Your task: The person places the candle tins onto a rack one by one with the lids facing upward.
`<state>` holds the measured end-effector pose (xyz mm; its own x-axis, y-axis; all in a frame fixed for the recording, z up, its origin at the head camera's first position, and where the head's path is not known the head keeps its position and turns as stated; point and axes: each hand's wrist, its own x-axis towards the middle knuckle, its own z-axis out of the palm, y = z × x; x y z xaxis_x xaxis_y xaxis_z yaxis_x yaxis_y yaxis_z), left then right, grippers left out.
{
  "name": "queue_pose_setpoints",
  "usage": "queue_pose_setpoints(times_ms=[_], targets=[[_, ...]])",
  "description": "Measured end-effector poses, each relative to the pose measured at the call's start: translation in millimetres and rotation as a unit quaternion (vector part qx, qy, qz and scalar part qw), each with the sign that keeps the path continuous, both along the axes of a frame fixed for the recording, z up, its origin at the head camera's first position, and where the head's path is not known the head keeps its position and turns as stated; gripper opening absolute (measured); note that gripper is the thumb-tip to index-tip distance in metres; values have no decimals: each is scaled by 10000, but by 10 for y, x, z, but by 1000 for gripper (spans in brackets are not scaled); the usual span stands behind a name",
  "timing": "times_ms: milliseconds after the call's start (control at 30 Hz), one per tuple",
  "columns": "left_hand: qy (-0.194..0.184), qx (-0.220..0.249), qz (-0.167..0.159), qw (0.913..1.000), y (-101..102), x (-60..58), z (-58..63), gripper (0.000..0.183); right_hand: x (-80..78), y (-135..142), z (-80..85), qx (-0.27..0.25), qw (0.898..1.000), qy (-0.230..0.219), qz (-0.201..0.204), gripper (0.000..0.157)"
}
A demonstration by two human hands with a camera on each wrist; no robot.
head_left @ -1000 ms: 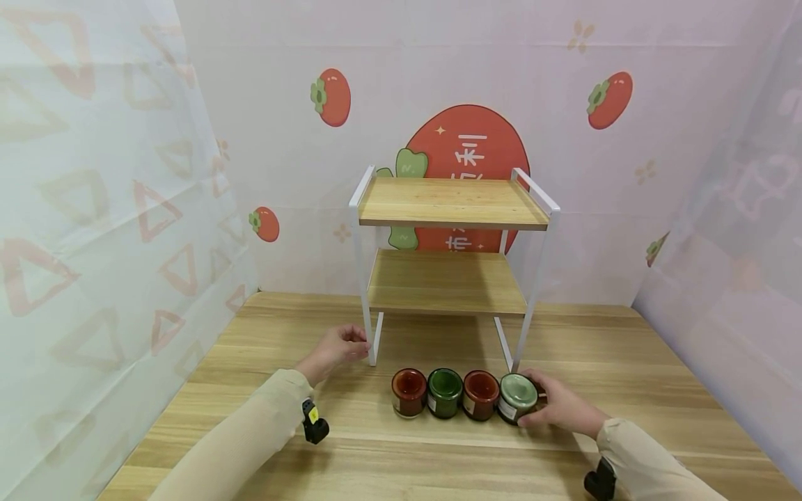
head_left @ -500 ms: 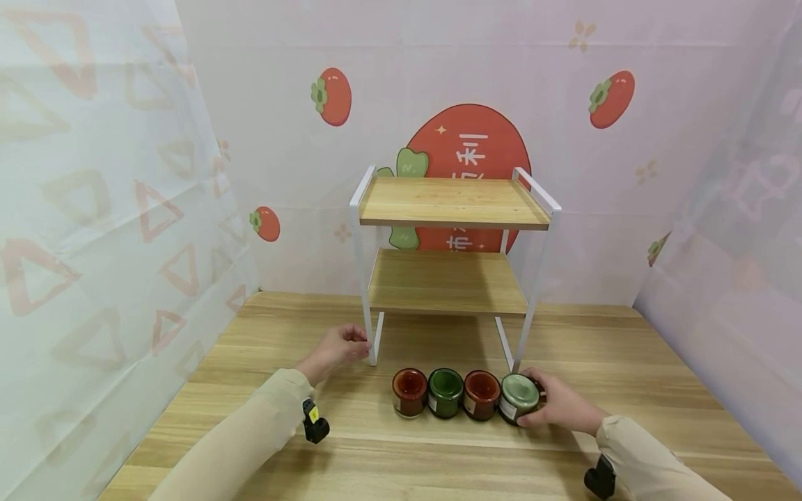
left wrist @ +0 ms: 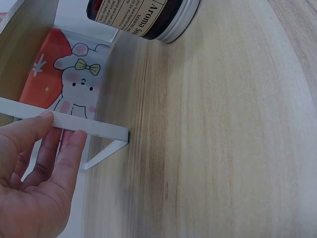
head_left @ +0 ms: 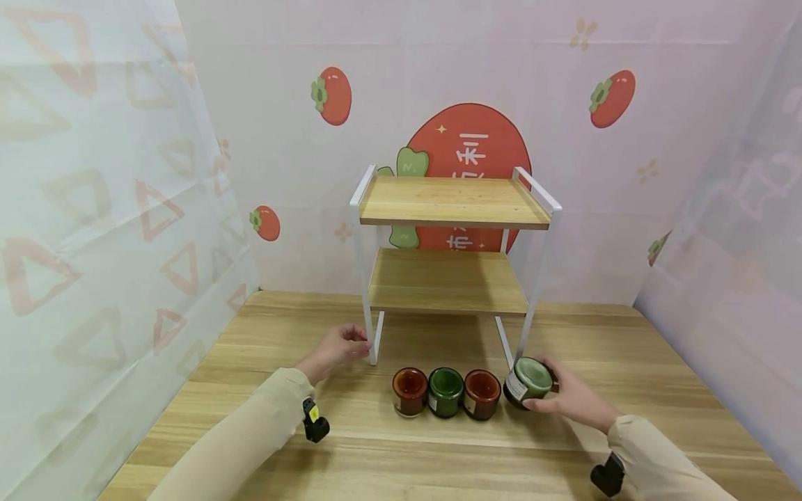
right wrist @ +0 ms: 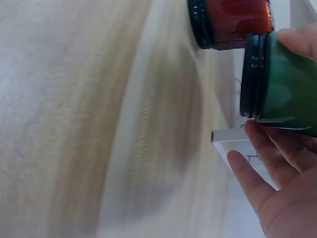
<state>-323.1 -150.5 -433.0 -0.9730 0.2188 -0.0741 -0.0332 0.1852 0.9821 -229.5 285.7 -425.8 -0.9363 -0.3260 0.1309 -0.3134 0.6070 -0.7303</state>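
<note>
My right hand (head_left: 573,396) grips a pale green candle jar (head_left: 532,376) between thumb and fingers, tilted, beside the shelf's front right foot. In the right wrist view the black lid of this green jar (right wrist: 292,89) faces the tabletop, with a gap showing under it. My left hand (head_left: 338,348) pinches the front left leg (left wrist: 99,128) of a white-framed shelf, thumb on one side and fingertips on the other. Left of the held jar stand a red-brown jar (head_left: 482,394), a dark green jar (head_left: 446,392) and another red-brown jar (head_left: 410,392), bottoms up in a row.
The shelf rack has a wooden top board (head_left: 454,198) and a lower board (head_left: 447,278), and stands on the wooden table (head_left: 401,459) behind the row. Fabric walls with printed fruit (head_left: 335,96) close off the back and sides.
The pale green jar has come up and away from the row, to the right and back, in my right hand. My left hand stays on the shelf leg.
</note>
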Motion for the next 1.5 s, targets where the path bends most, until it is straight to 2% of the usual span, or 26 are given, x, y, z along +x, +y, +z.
queue_pose_setpoints(times_ms=[167,400,667,867,1167,1500], targets=[[17,-1,25,10000,7,6,2,14,36,-23,102,-109,9995,90,-268,69],[54,-8,-73,10000,-12,12,4,16,2,-8,90,-177,9973,650,-290,64],[57,-39,-119,9999,-16,12,9,20,27,-24,184,-616,9974,322,-199,68],[30,1,-114,9999,-14,11,10,22,37,-2,216,-346,9964,740,-208,60],[52,-16,-152,9999,-25,-10,-15,22,50,34,277,-324,9968,631,-362,59],[54,47,-73,9999,-15,-16,-19,15,54,27,354,-474,9945,872,-322,58]])
